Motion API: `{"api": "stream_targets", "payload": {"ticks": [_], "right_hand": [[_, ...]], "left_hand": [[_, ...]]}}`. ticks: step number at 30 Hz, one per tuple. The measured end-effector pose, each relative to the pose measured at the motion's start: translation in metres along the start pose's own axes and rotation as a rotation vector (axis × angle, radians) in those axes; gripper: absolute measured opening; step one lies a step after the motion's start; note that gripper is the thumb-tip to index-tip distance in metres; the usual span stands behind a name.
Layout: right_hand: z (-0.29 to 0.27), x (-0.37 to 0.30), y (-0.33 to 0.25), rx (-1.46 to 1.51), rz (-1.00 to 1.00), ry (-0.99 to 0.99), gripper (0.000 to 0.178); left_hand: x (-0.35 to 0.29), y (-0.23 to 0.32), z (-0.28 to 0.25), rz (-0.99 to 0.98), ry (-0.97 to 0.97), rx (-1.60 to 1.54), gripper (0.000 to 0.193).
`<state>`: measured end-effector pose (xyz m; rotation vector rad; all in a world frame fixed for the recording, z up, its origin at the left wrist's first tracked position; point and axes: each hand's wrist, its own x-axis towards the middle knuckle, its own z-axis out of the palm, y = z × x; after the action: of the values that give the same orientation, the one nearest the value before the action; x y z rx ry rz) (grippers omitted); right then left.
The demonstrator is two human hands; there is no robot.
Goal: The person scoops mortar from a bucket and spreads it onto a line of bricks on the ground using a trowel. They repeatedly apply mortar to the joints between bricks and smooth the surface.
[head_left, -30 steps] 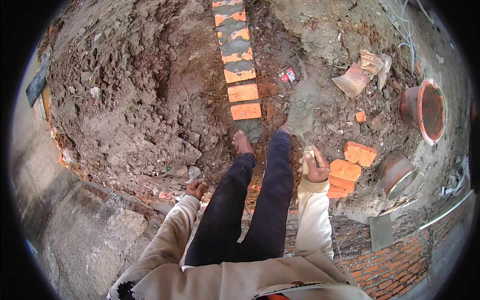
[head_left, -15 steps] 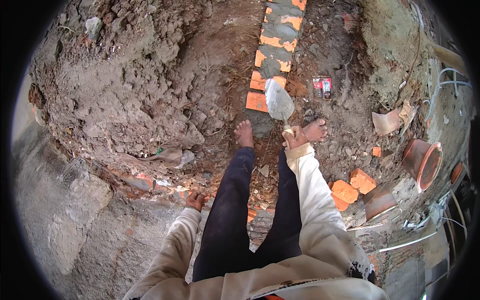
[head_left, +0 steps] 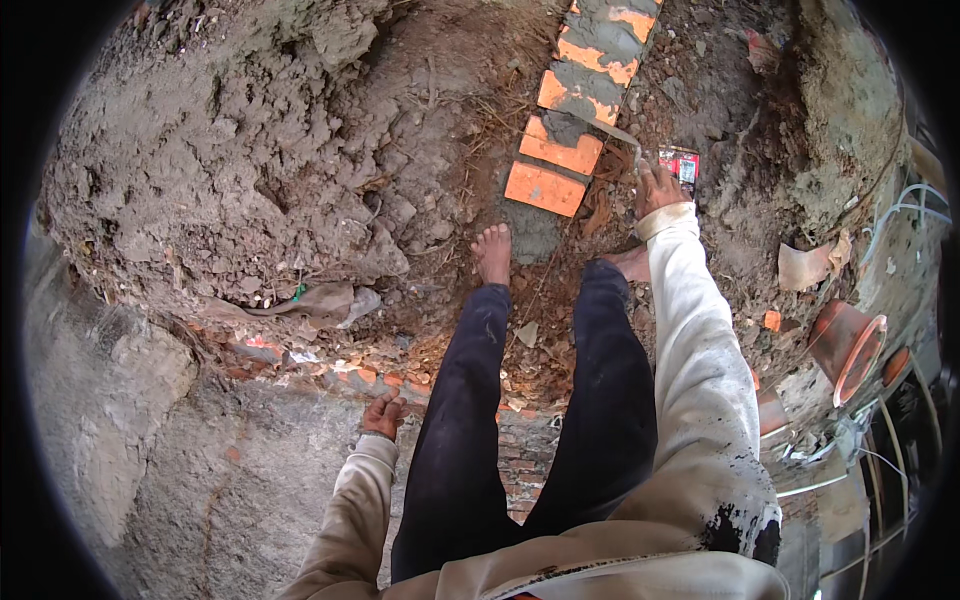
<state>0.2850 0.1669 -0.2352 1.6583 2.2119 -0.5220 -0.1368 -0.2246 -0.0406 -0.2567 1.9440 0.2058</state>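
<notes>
My right hand [head_left: 658, 190] is closed around the handle of a trowel [head_left: 622, 134]. The trowel's blade is seen nearly edge-on and lies over the right side of a row of orange bricks [head_left: 545, 188]. Grey mortar [head_left: 597, 80] covers much of the farther bricks, while the nearest one has a mostly bare top. Wet mortar [head_left: 532, 228] also lies on the ground at the row's near end. Beside my left thigh, my left hand [head_left: 383, 413] hangs with loosely bent, parted fingers and holds nothing.
My bare left foot [head_left: 492, 252] stands near the row's end. A red packet [head_left: 682, 165] lies by my right hand. At right are a reddish bucket [head_left: 848, 350] on its side and broken tile pieces [head_left: 803, 266]. A heap of lumpy soil [head_left: 250, 150] rises at left.
My right hand and the trowel have moved forward and right, and the blade has turned from face-up to edge-on. The view has shifted. My left hand's fingers have loosened.
</notes>
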Motion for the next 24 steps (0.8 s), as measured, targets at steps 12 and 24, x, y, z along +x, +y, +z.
{"api": "stream_targets", "payload": {"ticks": [12,24], "right_hand": [[0.025,-0.034,0.002,0.041,-0.088,-0.094,0.054],[0.013,-0.034,-0.015,0.118,0.174,-0.128,0.060]], "left_hand": [[-0.001,-0.005,0.017,-0.004,-0.071,-0.026,0.037],[0.004,0.003,0.013,0.027,-0.076,-0.014,0.037]]}}
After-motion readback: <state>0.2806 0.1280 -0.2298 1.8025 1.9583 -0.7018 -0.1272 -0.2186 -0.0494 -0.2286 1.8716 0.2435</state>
